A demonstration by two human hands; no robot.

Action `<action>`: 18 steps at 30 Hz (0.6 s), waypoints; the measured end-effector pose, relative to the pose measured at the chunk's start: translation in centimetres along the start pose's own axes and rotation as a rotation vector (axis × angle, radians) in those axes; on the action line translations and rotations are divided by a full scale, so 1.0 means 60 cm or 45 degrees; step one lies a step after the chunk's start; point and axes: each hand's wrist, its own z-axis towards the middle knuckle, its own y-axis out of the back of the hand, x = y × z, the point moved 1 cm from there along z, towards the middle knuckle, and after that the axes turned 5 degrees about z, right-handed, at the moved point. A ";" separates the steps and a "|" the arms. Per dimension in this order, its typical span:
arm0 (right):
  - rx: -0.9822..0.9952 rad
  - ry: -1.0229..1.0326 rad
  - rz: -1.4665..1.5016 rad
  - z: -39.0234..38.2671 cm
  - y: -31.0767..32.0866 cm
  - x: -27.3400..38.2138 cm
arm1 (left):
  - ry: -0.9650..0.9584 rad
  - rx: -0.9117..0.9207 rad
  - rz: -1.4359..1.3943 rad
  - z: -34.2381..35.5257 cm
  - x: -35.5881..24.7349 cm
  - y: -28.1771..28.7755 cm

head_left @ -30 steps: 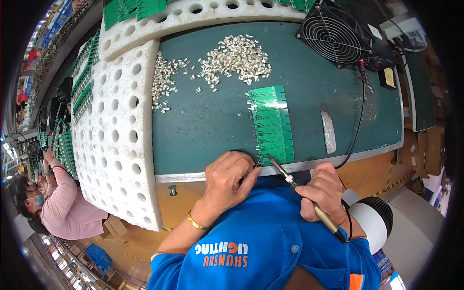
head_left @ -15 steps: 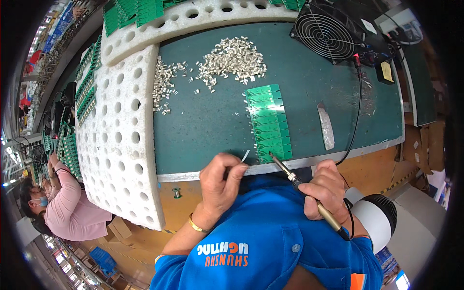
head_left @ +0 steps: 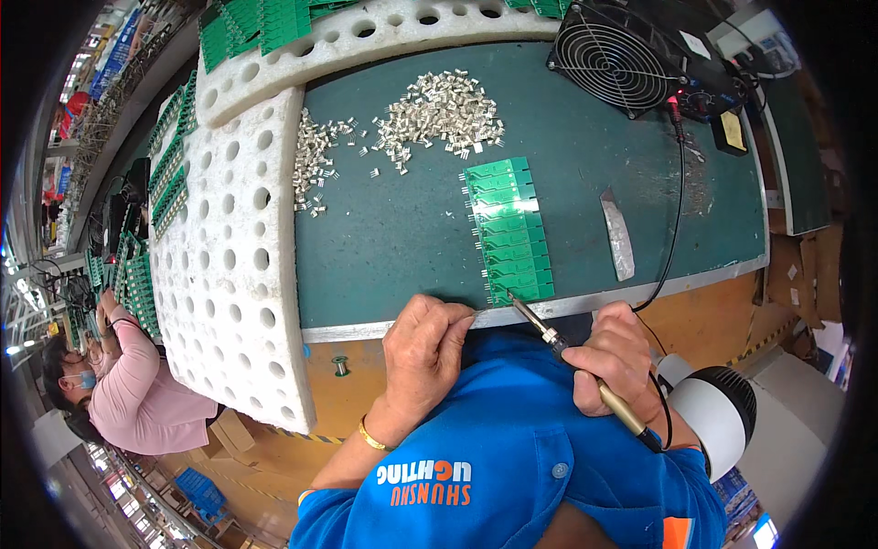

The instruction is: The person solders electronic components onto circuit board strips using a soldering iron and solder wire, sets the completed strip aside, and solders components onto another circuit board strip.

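Note:
My right hand (head_left: pixel 615 359) grips a soldering iron (head_left: pixel 626 414), its handle gold-coloured. The iron's tip points up and left, at the near end of a green circuit board panel (head_left: pixel 508 240). Small pins of white connectors stick out along the panel's left edge. Just left of the panel's near end, at the table's front edge, my left hand (head_left: pixel 422 348) has thumb and forefinger pinched together. Whatever lies between those fingers is too small or hidden to make out.
Small white connectors (head_left: pixel 439 114) lie heaped at the back. White foam boards (head_left: pixel 229 274) with holes stand left and behind, some bearing green boards. A black fan (head_left: pixel 611 64) sits back right, a silvery strip (head_left: pixel 618 240) nearer. A person (head_left: pixel 137 384) works at far left.
My left hand has turned slightly, and the short pale strip that stuck out of its fingers no longer shows. The iron's tip stays at the panel's near end.

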 end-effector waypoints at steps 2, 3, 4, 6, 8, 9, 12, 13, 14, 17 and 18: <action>-0.005 0.009 0.022 0.002 -0.001 0.000 | 0.047 -0.011 0.027 -0.004 0.000 -0.002; -0.005 0.010 0.022 0.001 -0.001 0.000 | 0.046 -0.012 0.027 -0.006 0.001 -0.003; -0.006 0.007 0.019 0.000 -0.003 0.000 | 0.039 -0.025 0.036 -0.008 0.004 -0.003; -0.005 0.005 0.016 0.000 -0.004 0.000 | 0.031 -0.040 0.043 -0.010 0.006 -0.004; -0.010 0.001 0.022 0.002 -0.005 0.002 | 0.017 -0.073 0.067 -0.010 0.007 -0.004; -0.008 0.000 0.021 0.002 -0.005 0.002 | 0.018 -0.073 0.066 -0.011 0.009 -0.005; -0.004 -0.009 0.014 0.003 -0.006 0.001 | -0.016 -0.098 0.094 -0.009 0.015 -0.009; -0.001 -0.014 0.018 0.003 -0.006 0.001 | -0.035 -0.099 0.111 -0.008 0.013 -0.008; 0.003 -0.020 0.022 0.003 -0.006 0.001 | -0.053 -0.099 0.128 -0.007 0.012 -0.007; -0.006 -0.020 0.033 0.004 -0.007 0.001 | -0.060 -0.114 0.117 -0.009 0.014 -0.010; -0.001 -0.025 0.037 0.005 -0.007 0.000 | -0.053 -0.112 0.116 -0.009 0.014 -0.010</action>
